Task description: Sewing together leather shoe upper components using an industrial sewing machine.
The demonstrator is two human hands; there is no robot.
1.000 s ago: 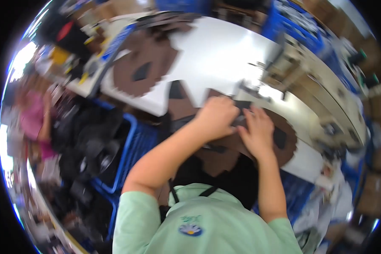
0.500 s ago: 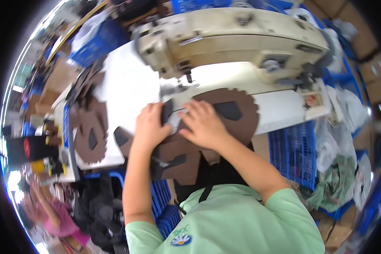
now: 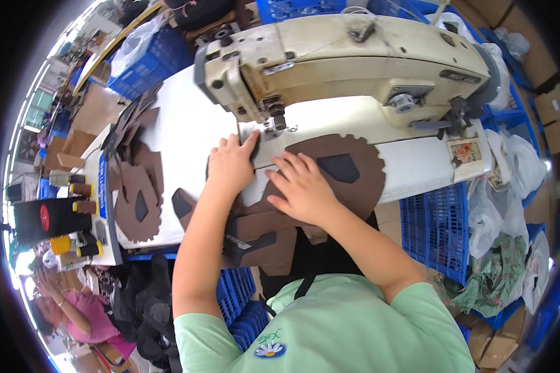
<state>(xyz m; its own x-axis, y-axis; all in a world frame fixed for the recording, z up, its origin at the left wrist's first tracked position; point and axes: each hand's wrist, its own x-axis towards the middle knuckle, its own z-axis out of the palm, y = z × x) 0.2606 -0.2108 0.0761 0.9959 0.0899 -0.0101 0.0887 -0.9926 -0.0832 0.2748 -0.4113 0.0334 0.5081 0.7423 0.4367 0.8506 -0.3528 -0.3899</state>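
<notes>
A cream sewing machine [image 3: 330,68] stands in front of me, its presser foot [image 3: 277,122] above the bed. My left hand [image 3: 231,165] lies left of the foot on a small dark piece [image 3: 255,149], largely hidden under it; the thumb points toward the needle area and the fingers are stretched out. Flat on the bed, my right hand [image 3: 305,191] rests with spread fingers on a brown cut piece [image 3: 364,152] with a notched round edge and a black patch [image 3: 339,168]. Nearer my body, more brown material with black patches [image 3: 255,242] hangs over the table's front edge.
Brown cut pieces [image 3: 137,199] are heaped on the table's left side. Thread spools [image 3: 84,205] stand further left. Blue crates [image 3: 434,230] sit below at right, beside plastic bags [image 3: 498,205]. A person in pink [image 3: 87,320] is at the lower left.
My left hand has moved slightly forward toward the presser foot, its thumb swinging from low beside the right hand to point forward. The right hand stays nearly in place on the brown piece.
</notes>
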